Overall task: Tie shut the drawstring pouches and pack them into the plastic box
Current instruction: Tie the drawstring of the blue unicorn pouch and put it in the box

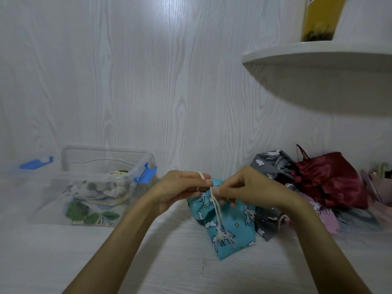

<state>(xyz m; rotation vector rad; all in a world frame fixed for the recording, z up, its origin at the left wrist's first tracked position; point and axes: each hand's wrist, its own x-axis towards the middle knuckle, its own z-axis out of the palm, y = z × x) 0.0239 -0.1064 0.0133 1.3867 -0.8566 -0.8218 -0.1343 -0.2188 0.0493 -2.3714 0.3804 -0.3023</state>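
**Both hands at the neck of the blue pouch**

The blue pouch (pixel 230 228) with white unicorns lies on the white tabletop (pixel 63 251), in the middle, with its gathered neck pointing toward the wall. The left hand (pixel 182 187) has its fingers curled around the cream drawstring (pixel 216 206), which passes over its fingers near the neck. The right hand (pixel 239 187) pinches the gathered fabric at the neck from the other side. The free ends of the drawstring hang down over the body of the pouch.

To the left stands the clear plastic box (pixel 93 206) with blue clips, open, and some pouches already lie inside it. Its lid (pixel 31 166) rests behind it on the left. To the right, just beside the blue pouch, a pile of other pouches waits: a grey pouch (pixel 267 166), a dark red pouch (pixel 326 179) and a pink pouch (pixel 324 215). A white shelf (pixel 318 60) is fixed on the wall above.
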